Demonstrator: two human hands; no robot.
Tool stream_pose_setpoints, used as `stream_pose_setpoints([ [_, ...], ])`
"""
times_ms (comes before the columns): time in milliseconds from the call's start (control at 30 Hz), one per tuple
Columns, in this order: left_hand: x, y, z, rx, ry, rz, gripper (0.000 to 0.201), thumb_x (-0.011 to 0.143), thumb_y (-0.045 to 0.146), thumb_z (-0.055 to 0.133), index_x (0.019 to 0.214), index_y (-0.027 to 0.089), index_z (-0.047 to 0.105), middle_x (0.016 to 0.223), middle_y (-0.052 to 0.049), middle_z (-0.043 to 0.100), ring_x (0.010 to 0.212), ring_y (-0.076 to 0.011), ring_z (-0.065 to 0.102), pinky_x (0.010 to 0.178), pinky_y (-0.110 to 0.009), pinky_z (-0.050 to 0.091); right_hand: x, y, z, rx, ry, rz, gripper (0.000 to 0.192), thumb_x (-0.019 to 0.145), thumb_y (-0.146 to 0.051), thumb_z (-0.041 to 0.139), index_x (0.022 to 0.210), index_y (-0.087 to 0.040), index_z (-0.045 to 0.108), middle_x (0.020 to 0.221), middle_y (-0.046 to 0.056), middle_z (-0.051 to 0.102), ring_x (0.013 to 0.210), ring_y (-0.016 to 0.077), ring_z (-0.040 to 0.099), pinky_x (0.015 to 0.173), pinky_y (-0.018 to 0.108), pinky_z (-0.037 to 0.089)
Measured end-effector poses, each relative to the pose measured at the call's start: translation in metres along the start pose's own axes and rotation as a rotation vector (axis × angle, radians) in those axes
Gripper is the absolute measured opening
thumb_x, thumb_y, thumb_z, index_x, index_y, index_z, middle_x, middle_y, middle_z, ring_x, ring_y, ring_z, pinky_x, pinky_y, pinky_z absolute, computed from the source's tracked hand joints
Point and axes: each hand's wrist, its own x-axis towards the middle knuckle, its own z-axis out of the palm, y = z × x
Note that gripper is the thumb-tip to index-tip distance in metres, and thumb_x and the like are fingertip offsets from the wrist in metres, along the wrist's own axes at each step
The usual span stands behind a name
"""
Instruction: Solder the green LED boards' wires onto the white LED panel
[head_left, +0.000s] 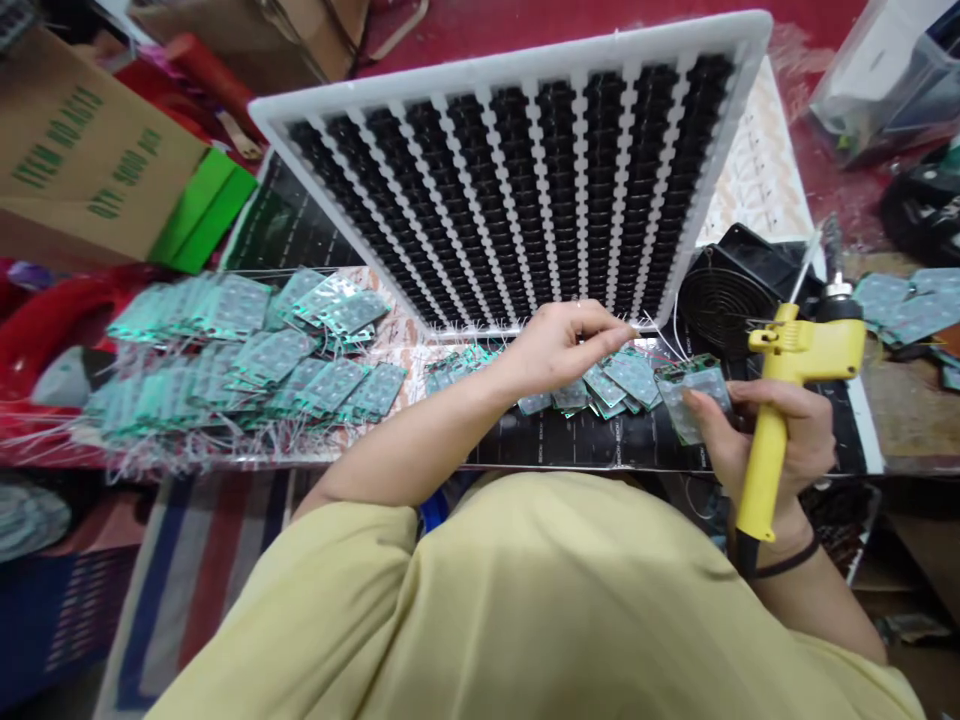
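Note:
My right hand (799,430) is wrapped round a yellow soldering gun (766,460), its tip pointing up and away. Between the thumb and fingers of that same hand is a green circuit board (694,395) with a cloudy clear covering. My left hand (559,345) reaches across to the right, thumb and forefinger pinched on a thin wire (649,328) near the board. Behind it leans a large white-framed tray (510,60) filled with rows of black parts. More circuit boards (630,375) lie under and beside my left hand.
Stacks of wired boards (225,310) cover the left of the bench. A black fan (731,285) stands right of the tray, with further boards (915,305) at far right. A cardboard box (82,150) and a green box (206,210) stand at upper left.

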Motion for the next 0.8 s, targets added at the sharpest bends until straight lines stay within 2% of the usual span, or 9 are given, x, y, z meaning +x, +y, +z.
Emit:
stream_pose_setpoints([
  [133,0.013,-0.001,0.004,-0.247,-0.079,-0.203,0.033,0.083,0.045,0.066,0.088,0.014,0.076,0.090,-0.006,0.075,0.083,-0.0127,0.067,0.077,-0.023,0.050,0.000,0.002,-0.002,-0.046,-0.030,-0.094,0.032,0.077,-0.032,0.080,0.095,-0.019,0.057,0.074,-0.003,0.064,0.057,0.0099,0.061,0.055,0.020,0.052],
  [267,0.024,-0.002,0.017,-0.426,0.029,-0.278,0.044,0.074,0.054,0.073,0.086,0.012,0.075,0.085,-0.007,0.074,0.076,-0.0117,0.065,0.074,-0.025,0.051,-0.006,0.006,-0.001,-0.043,-0.070,-0.106,0.038,0.076,-0.028,0.082,0.105,-0.020,0.059,0.075,-0.004,0.065,0.056,0.0098,0.061,0.054,0.021,0.051],
  [333,0.025,-0.004,0.020,-0.370,0.057,-0.218,0.038,0.075,0.051,0.073,0.083,0.014,0.076,0.089,-0.008,0.074,0.082,-0.0134,0.065,0.079,-0.028,0.052,-0.009,0.008,0.001,-0.013,-0.084,-0.105,0.041,0.075,-0.026,0.082,0.108,-0.021,0.058,0.074,-0.004,0.065,0.054,0.0098,0.061,0.052,0.021,0.050],
  [433,0.023,-0.006,0.020,-0.214,0.105,-0.059,0.021,0.080,0.041,0.072,0.081,0.021,0.078,0.115,-0.009,0.072,0.111,-0.0191,0.063,0.099,-0.038,0.048,-0.011,0.012,0.004,0.002,-0.105,-0.142,0.034,0.078,-0.026,0.080,0.103,-0.022,0.058,0.069,-0.006,0.066,0.049,0.0103,0.060,0.050,0.022,0.049],
  [500,0.019,-0.005,0.021,-0.155,0.128,0.023,0.016,0.081,0.038,0.072,0.080,0.023,0.078,0.123,-0.008,0.069,0.122,-0.0211,0.059,0.108,-0.042,0.042,-0.011,0.015,0.005,0.006,-0.131,-0.182,0.029,0.079,-0.025,0.079,0.098,-0.022,0.057,0.069,-0.006,0.067,0.048,0.0103,0.060,0.050,0.022,0.049],
  [600,0.011,0.000,0.026,-0.292,0.076,0.017,0.023,0.083,0.041,0.069,0.077,0.019,0.076,0.100,-0.008,0.076,0.103,-0.0189,0.068,0.098,-0.037,0.050,-0.012,0.020,0.004,0.070,-0.176,-0.208,0.027,0.081,-0.025,0.077,0.099,-0.020,0.058,0.073,-0.003,0.070,0.052,0.0108,0.062,0.052,0.022,0.050],
  [700,0.007,0.004,0.033,-0.614,-0.025,-0.200,0.036,0.080,0.051,0.070,0.077,0.015,0.071,0.075,-0.005,0.074,0.072,-0.0135,0.069,0.073,-0.028,0.056,-0.016,0.030,-0.006,0.123,-0.250,-0.238,0.039,0.078,-0.031,0.080,0.108,-0.016,0.059,0.086,0.005,0.073,0.069,0.0159,0.069,0.062,0.024,0.055],
  [733,0.007,0.004,0.036,-0.698,-0.043,-0.287,0.040,0.077,0.054,0.071,0.077,0.014,0.069,0.071,-0.004,0.072,0.066,-0.0122,0.067,0.067,-0.026,0.055,-0.019,0.034,-0.011,0.117,-0.281,-0.207,0.042,0.077,-0.032,0.081,0.111,-0.017,0.061,0.093,0.006,0.073,0.077,0.0177,0.070,0.067,0.025,0.056],
  [800,0.011,0.002,0.042,-0.783,-0.056,-0.417,0.048,0.068,0.059,0.076,0.077,0.013,0.067,0.067,-0.003,0.070,0.060,-0.0106,0.065,0.062,-0.024,0.054,-0.026,0.042,-0.026,0.074,-0.365,-0.046,0.036,0.078,-0.031,0.080,0.110,-0.025,0.065,0.101,0.003,0.072,0.087,0.0179,0.070,0.073,0.026,0.055],
])
